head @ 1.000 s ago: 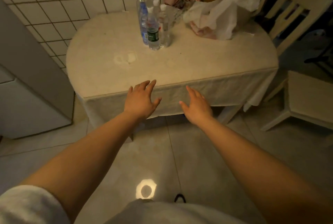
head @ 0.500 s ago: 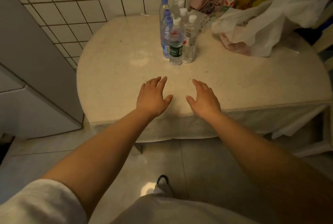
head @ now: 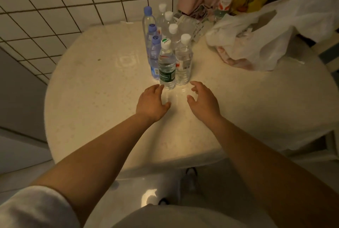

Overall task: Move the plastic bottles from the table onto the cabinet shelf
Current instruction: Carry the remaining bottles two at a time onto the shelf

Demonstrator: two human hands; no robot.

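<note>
Clear thin plastic bottles (head: 167,57), seemingly full, so heavy and slick. Both hands spread, holding nothing: left hand (head: 151,103), right hand (head: 203,100). Take mid-body, just ahead of fingertips.

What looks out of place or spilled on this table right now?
Nothing looks spilled or toppled. The clustered plastic bottles all stand upright and capped. One odd one: a red-labelled bottle sits apart, among the bags by the wall. Both hands are empty.
</note>
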